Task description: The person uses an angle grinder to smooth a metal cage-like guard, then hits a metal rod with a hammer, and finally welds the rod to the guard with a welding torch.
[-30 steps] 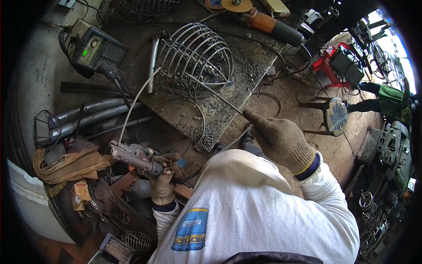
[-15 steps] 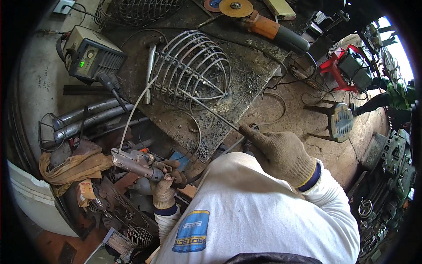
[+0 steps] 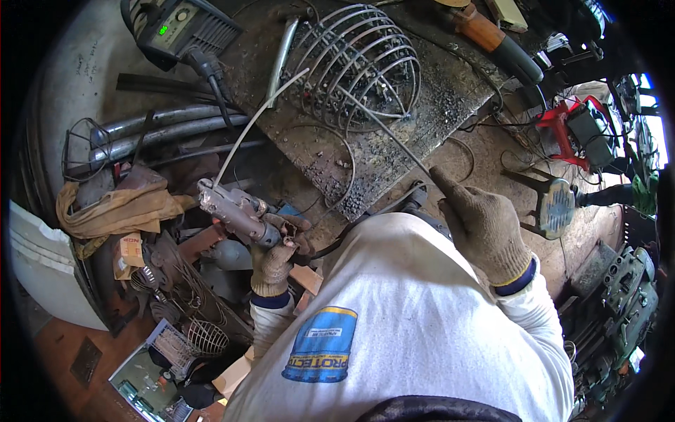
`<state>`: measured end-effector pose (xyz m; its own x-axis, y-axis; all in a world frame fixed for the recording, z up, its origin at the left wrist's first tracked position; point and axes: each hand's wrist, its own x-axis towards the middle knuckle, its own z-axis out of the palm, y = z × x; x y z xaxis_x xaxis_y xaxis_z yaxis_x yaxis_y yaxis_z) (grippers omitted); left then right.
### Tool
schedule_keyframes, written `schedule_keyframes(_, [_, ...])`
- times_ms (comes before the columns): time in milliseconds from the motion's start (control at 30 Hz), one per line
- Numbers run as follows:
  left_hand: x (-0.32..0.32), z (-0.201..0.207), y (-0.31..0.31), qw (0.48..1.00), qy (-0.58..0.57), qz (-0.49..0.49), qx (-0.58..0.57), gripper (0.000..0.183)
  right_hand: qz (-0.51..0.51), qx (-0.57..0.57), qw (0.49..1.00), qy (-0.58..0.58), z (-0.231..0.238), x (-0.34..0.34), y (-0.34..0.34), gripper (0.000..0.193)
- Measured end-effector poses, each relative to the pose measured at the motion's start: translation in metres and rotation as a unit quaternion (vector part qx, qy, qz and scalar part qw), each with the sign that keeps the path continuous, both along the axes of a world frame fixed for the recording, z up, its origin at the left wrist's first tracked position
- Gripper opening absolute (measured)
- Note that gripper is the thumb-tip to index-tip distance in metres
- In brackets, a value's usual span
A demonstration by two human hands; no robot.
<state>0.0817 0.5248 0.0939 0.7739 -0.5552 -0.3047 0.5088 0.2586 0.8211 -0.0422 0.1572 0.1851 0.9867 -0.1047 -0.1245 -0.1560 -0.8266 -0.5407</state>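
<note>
My left hand (image 3: 273,264), in a knitted glove, is closed round a worn welding electrode holder (image 3: 238,213). A thin pale welding electrode (image 3: 260,116) rises from its jaw, and the tip stands at the left side of a domed cage of bent metal rods (image 3: 358,67). Gloved too, my right hand (image 3: 485,228) grips a slim metal rod (image 3: 390,133) with the forefinger stretched along it. The rod's far end reaches the cage's bars; whether it touches them I cannot tell. The cage lies on a dark metal plate (image 3: 309,158) strewn with grit.
A hammer-like tool with a tubular handle (image 3: 283,63) lies left of the cage. Behind stand a welding machine (image 3: 176,28) and an orange angle grinder (image 3: 485,35). Curved metal tubes (image 3: 169,130) and a brown cloth (image 3: 119,209) are at left. At right are a stool (image 3: 555,207) and cables.
The view has shifted, so the bench things appear higher and further right. The electrode tip has come rightward, closer to the cage. Both hands keep their holds.
</note>
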Motion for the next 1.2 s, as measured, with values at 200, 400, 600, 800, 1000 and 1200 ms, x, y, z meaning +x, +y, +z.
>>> schedule_keyframes(200, [-0.009,-0.019,0.019,0.999,0.031,0.035,-0.012,0.037,-0.04,-0.037,0.998,0.003,0.002,-0.001,0.026,0.052])
schedule_keyframes(400, [-0.01,-0.011,0.016,0.999,0.021,0.005,0.029,0.036,-0.054,-0.048,0.997,-0.033,-0.02,-0.005,0.038,0.053])
schedule_keyframes(600, [-0.012,-0.015,0.023,0.995,-0.039,-0.041,0.085,0.032,-0.071,-0.073,0.994,-0.028,-0.022,-0.005,0.048,0.052])
schedule_keyframes(800, [-0.013,-0.011,0.022,0.994,-0.033,-0.019,0.098,0.033,-0.073,-0.067,0.994,-0.042,-0.031,-0.007,0.05,0.051])
schedule_keyframes(1000, [-0.014,-0.013,0.023,0.991,-0.029,-0.031,0.128,0.032,-0.063,-0.096,0.992,-0.052,-0.036,-0.008,0.047,0.056])
schedule_keyframes(1200, [-0.011,-0.006,0.013,0.991,-0.03,-0.022,0.127,0.026,-0.059,-0.106,0.989,-0.079,-0.041,-0.01,0.046,0.055])
